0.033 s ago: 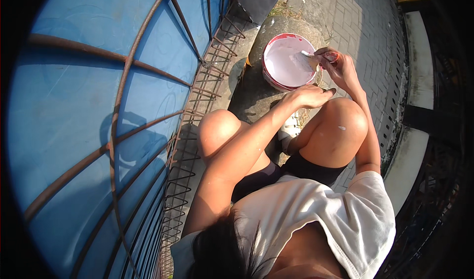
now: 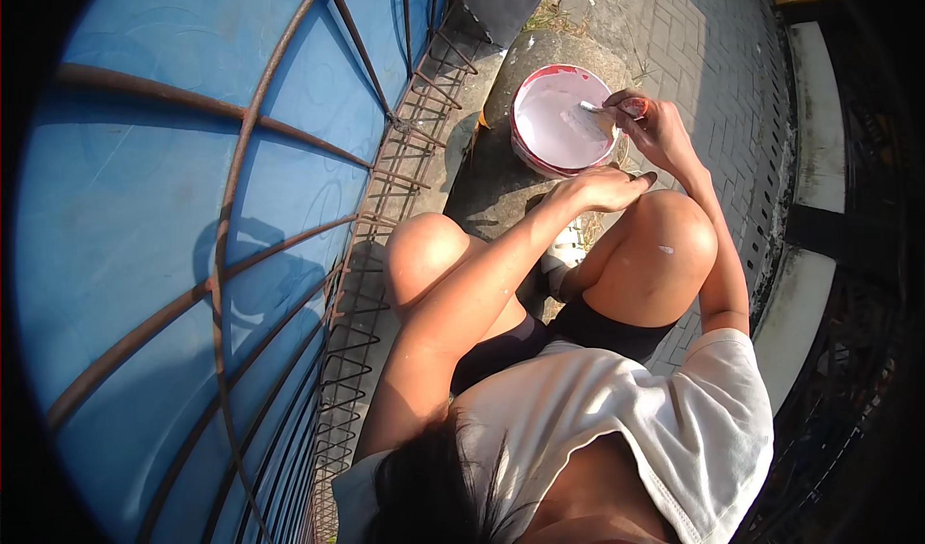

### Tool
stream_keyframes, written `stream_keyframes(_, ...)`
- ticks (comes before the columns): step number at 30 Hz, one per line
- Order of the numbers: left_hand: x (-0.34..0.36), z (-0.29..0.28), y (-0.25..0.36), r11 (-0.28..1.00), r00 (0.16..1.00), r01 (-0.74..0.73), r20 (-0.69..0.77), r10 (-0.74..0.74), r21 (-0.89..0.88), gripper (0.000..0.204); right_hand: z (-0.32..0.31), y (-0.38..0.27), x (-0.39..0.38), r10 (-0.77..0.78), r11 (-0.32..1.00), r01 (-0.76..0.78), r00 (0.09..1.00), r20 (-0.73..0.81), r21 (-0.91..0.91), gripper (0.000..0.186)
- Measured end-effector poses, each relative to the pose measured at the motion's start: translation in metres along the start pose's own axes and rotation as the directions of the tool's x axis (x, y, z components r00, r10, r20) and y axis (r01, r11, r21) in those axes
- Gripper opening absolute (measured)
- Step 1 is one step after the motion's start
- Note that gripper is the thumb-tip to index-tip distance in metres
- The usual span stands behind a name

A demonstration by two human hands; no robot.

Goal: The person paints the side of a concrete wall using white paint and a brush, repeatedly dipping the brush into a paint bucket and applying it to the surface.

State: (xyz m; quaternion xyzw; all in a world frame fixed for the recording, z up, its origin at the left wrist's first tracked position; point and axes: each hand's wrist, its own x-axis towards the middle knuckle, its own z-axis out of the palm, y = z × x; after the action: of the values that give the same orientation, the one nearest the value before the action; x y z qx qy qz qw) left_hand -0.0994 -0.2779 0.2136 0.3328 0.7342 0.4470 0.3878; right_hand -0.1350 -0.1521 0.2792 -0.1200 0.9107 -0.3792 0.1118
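A round bucket point(image 2: 528, 155) with a red-marked rim stands beyond my knees, holding pale pinkish-white paint point(image 2: 551, 125). My right hand point(image 2: 667, 141) is closed around a paintbrush point(image 2: 604, 120) at the bucket's right side. The brush's pale, paint-coated end lies over the paint near the right rim; the fingers cover most of its handle. My left hand point(image 2: 609, 188) reaches across to the bucket's near side, just above my right knee, back of the hand up. Its visible fingers are stretched out to the right with dark fingertips, and nothing shows in them. Some fingers are hidden beneath.
On the left stands a blue panel point(image 2: 193, 207) behind rusty metal bars point(image 2: 226, 226), with a wire lattice point(image 2: 352, 351) along its foot. Concrete point(image 2: 568, 51) lies under the bucket. Grey paving point(image 2: 708, 72) and a pale curb point(image 2: 819, 120) run along the right.
My right hand and the paintbrush have shifted slightly left and up over the bucket. My left hand stays in place.
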Motion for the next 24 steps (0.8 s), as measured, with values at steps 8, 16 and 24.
stream_keyframes(8,-0.008,-0.001,0.002,0.999,1.000,-0.005,0.006,0.005,-0.049,0.068,0.052,0.015,0.060,-0.020,0.953,0.110,0.953,0.303,-0.283,0.021)
stream_keyframes(16,-0.018,-0.017,0.009,0.999,0.988,-0.039,0.148,0.041,-0.021,0.077,0.056,0.014,0.060,-0.116,0.993,0.106,0.963,0.244,0.054,0.020)
stream_keyframes(24,-0.004,-0.014,0.002,0.984,0.985,0.160,0.083,-0.153,-0.079,0.076,0.041,0.004,0.049,0.049,0.959,-0.123,0.960,0.275,0.257,0.026)
